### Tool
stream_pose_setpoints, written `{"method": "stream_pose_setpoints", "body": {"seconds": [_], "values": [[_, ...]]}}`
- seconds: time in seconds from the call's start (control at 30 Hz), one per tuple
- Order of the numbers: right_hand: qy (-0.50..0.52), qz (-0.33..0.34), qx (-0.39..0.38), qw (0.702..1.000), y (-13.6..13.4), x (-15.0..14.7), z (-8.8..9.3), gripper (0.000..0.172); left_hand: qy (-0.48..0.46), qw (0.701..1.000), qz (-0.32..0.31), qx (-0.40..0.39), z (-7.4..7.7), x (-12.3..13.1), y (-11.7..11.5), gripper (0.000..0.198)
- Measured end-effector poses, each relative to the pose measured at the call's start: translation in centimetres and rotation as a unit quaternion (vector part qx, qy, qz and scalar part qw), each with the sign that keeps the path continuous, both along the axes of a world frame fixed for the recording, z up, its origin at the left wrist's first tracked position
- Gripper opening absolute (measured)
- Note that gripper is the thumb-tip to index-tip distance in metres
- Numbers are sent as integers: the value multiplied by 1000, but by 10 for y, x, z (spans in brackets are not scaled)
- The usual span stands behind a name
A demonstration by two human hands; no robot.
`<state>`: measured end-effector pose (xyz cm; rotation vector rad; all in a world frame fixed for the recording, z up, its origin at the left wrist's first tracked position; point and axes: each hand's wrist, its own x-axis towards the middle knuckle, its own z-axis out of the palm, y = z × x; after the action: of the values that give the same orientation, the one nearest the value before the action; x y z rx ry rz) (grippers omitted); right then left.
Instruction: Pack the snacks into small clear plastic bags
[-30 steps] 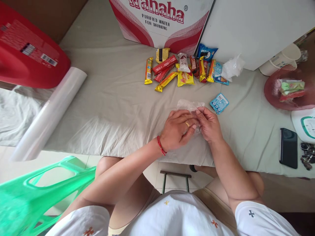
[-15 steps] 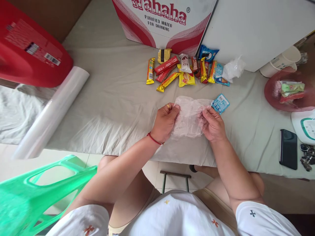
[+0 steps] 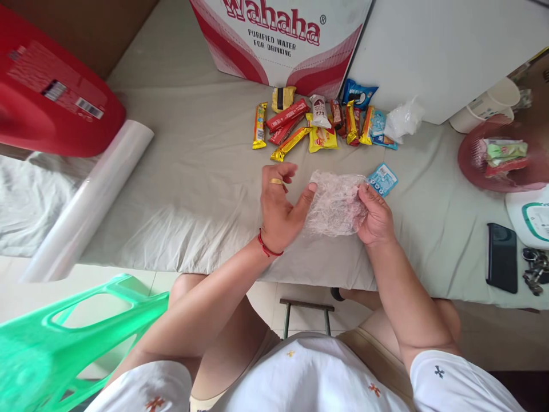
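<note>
A crumpled clear plastic bag [image 3: 334,206] is held up over the cloth-covered surface. My right hand [image 3: 376,213] pinches its right edge between thumb and fingers. On the other side, my left hand [image 3: 281,203] has its fingers spread away from the thumb, and the thumb tip touches or overlaps the bag's left edge. Just beyond my right hand lies a small blue packet [image 3: 383,179], partly covered by the bag. Farther back is a loose row of wrapped snacks, among them a red bar [image 3: 288,114], a yellow bar [image 3: 290,144] and a blue packet [image 3: 359,93].
A Wahaha carton [image 3: 283,51] stands behind the snacks. White crumpled plastic [image 3: 403,119] lies at their right end. Rightward are a red bowl [image 3: 472,163], a phone [image 3: 502,257] and keys [image 3: 535,270]. Leftward are a plastic film roll [image 3: 94,200], a red jug [image 3: 55,86] and a green stool [image 3: 55,337].
My left hand has loosened its pinch, its fingers lifting and spreading away from the bag. The bag has drawn in narrower and more crumpled, while my right hand keeps hold.
</note>
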<state>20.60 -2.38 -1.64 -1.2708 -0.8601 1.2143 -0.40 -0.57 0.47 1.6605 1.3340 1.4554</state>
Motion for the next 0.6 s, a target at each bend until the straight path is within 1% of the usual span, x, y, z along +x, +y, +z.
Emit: {"method": "stream_pose_setpoints", "body": {"seconds": [0.03,0.07,0.13,0.2,0.27,0.33,0.4,0.47,0.53,0.6], "values": [[-3,2,4,1000,-1,-1,0,41,16,999,-38,16,1,1,-2,42],[-4,4,7,1000,-1,-2,1,41,28,996,-81,16,2,2,-4,44],[3,9,6,1000,-3,-5,2,40,40,988,-149,-18,2,7,-9,49],[16,16,0,1000,-5,-8,6,39,20,983,-171,-67,-1,13,-12,41],[28,25,-11,999,-7,-10,10,39,-41,979,-158,-120,-2,16,-11,30],[39,31,-26,998,-6,-11,14,41,-133,969,-118,-173,-2,15,-6,29],[47,27,-36,998,-4,-10,18,43,-229,945,-65,-226,1,11,1,29],[49,10,-35,998,-1,-9,20,46,-306,914,-20,-268,4,6,9,30],[49,-9,-28,998,1,-9,22,48,-347,893,15,-286,7,0,16,31],[45,-19,-28,998,2,-7,24,49,-360,888,40,-284,10,-5,20,32]]}}
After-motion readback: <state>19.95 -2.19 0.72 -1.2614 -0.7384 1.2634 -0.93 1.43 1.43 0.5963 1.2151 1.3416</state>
